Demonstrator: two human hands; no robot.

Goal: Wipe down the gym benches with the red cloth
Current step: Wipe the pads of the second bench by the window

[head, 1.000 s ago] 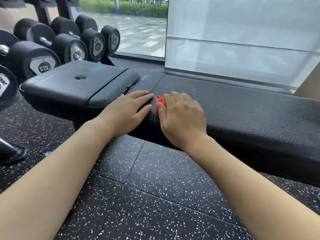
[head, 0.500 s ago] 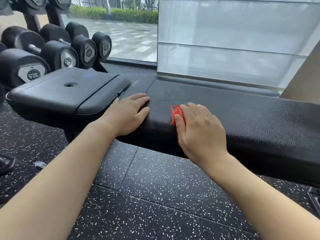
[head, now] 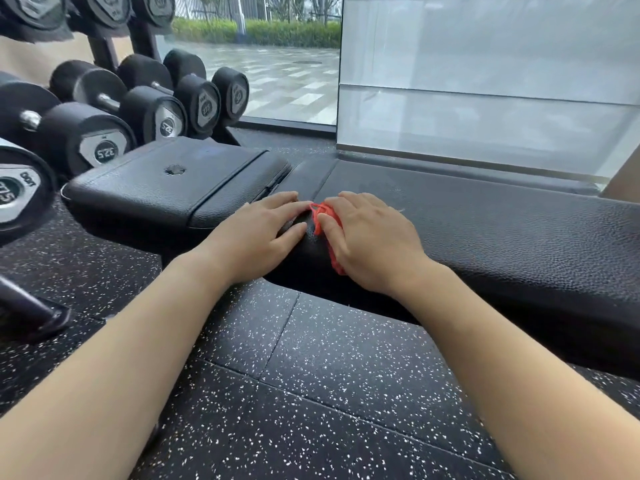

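Right hand [head: 372, 237] flat, pressing crumpled red cloth [head: 321, 214] onto black bench [head: 485, 230]; left hand [head: 263, 233] flat, fingers straight.

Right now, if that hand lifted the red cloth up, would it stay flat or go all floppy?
Probably floppy: the red cloth bunches into folds under the right hand and drapes over the bench edge. It looks thin, so likely light too.

long bench pad [head: 502, 244] open rightward, left hand [head: 256, 233] blocking leftward
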